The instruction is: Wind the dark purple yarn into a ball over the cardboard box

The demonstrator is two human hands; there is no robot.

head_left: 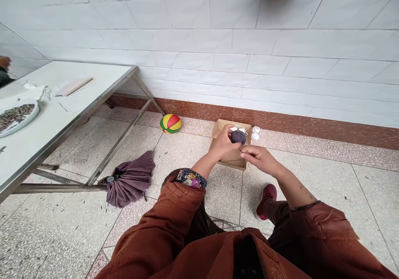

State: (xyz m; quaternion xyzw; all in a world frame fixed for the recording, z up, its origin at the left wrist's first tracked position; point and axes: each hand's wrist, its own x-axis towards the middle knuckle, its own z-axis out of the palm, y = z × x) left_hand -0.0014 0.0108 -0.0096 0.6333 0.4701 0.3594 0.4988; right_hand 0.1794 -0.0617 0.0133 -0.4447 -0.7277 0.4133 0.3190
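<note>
My left hand is closed around a dark purple-grey ball of yarn, holding it above an open cardboard box on the floor. Close by on the right, my right hand pinches with thumb and forefinger near the underside of the ball. A thin dark strand seems to run there, and the pinch looks to be on that yarn. White items with strings lie inside the box, partly covered by the ball and my left hand.
Two small white balls rest right of the box. A striped ball sits by the wall. A purple cloth bag lies beside the table, which bears a plate of dark pieces. At the far left a person's hand shows.
</note>
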